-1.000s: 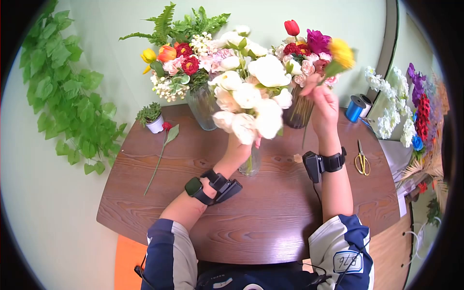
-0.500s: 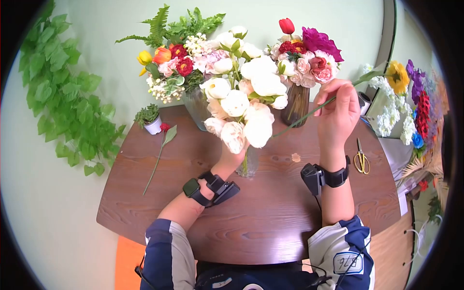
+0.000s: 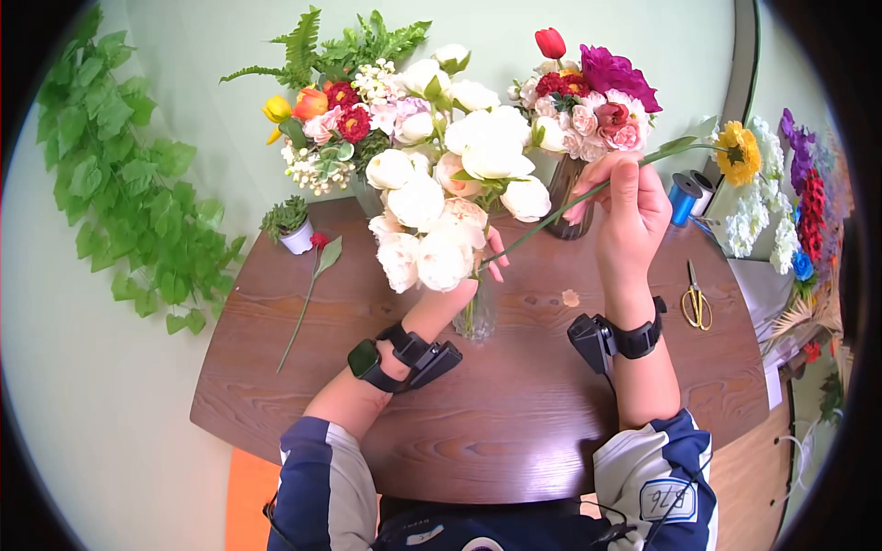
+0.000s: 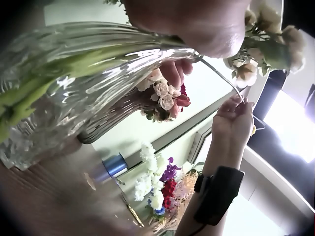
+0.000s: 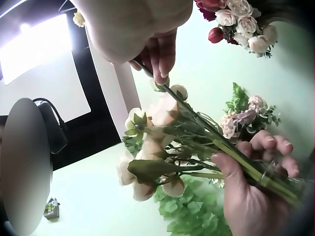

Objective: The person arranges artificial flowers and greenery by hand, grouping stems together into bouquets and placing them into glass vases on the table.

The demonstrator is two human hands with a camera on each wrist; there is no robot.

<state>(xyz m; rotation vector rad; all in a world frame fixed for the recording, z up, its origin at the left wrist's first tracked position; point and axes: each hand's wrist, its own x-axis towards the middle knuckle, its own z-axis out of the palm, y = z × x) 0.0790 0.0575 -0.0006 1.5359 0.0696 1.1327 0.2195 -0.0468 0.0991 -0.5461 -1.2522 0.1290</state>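
My left hand [image 3: 457,296] curls round the neck of a clear glass vase [image 3: 475,317], with the thumb close to the stems in the right wrist view. White peonies [image 3: 415,201] fill the vase top and hide part of that hand. Up at the right, my right hand [image 3: 632,220] pinches the green stem of a yellow flower [image 3: 738,153] between thumb and fingers. The stem slants down leftward, its lower end beside the peony stems [image 5: 216,142] at the vase mouth. The yellow head points away to the right.
Two filled vases stand behind, one with a red tulip [image 3: 550,43]. A red flower [image 3: 318,240] lies at left near a potted succulent [image 3: 295,225]. Gold-handled scissors [image 3: 696,308] and a blue ribbon spool [image 3: 683,199] lie at right. Vines [image 3: 110,165] hang on the left wall.
The right hand moved right, and the yellow flower tipped from upright to slanting, its head swinging rightward and its stem end towards the vase. The peonies shifted slightly left.
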